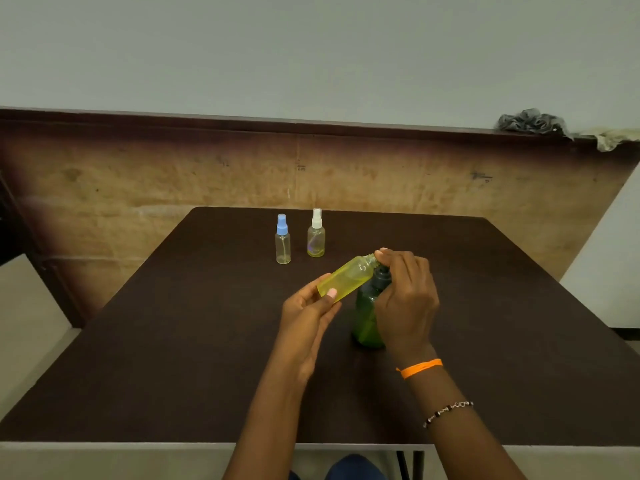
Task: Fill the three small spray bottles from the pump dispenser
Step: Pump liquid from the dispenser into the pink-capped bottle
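While the fingers of the right hand (405, 299) are curled at the threaded neck of a translucent yellow bottle (348, 279), its base is pinched by the left hand (306, 315), and it is held tilted above the table. Just beneath, a green pump dispenser (367, 317) is stood on the dark matte table (173, 341). Farther back, a blue-capped bottle (283, 240) and a white-capped bottle (316, 233) are stood upright, near each other.
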`<state>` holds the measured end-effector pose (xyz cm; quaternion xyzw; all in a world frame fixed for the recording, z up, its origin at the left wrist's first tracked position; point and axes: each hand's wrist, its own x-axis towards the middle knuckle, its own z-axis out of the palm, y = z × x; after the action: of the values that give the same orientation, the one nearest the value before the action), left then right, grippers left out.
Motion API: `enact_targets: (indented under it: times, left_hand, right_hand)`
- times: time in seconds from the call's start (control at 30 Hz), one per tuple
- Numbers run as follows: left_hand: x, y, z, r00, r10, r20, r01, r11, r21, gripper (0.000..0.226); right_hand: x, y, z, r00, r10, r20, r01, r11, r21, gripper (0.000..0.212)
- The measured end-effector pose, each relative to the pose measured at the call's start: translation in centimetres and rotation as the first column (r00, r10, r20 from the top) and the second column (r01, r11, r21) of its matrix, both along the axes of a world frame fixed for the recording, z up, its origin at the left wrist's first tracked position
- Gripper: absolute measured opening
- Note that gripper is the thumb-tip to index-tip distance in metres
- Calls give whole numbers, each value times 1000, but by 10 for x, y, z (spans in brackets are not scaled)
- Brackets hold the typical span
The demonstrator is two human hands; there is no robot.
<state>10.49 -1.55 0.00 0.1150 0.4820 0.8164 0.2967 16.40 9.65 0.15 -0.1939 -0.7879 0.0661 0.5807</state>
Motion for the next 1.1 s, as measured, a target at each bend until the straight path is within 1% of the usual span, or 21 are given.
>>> enact_targets:
  times: [0.07,0.23,0.33,0.47,0.57,0.73,0.8,0.9,1.0,1.1]
  left_hand:
    - [1,-1,1,1000,-1,8,1,1000,-3,35]
    - [-1,-1,9,1000,5,-22,-5,1000,-8,35]
    - [-1,-1,9,1000,3,-20,-3,1000,-4,34]
    - [1,0,1,1000,2,7,-2,1000,8,32]
    - [1,-2,-1,1000,-5,23,5,1000,6,31]
    - [0,-2,6,1000,0,8,0,1000,17,32]
    - [1,-1,8,1000,5,1,-5,1000,19,31]
    - [2,0,7,1000,8,11,-8,1000,26,31]
    - [1,0,3,1000,1,29,-1,1000,9,33]
    - [1,-1,3,1000,-3,24,2,1000,6,35]
  right_hand:
    - [0,1,1,1000,-16,15,16,1000,9,31]
    - [2,4,24,991,-69,116,64,997,48,31]
    - [1,4,28,994,-41,98,39,999,17,33]
    - [1,1,3,999,-37,27,37,999,10,30]
    - [-3,1,-2,999,-40,5,40,999,-18,27]
    - [2,4,18,996,-47,71,46,999,14,31]
    - [3,5,25,996,-31,86,31,999,-4,35]
    - [1,1,17,998,-6,58,9,999,-40,37]
    - [1,0,2,999,-16,50,17,1000,-13,34]
    - [2,2,2,997,-29,67,30,999,-12,33]
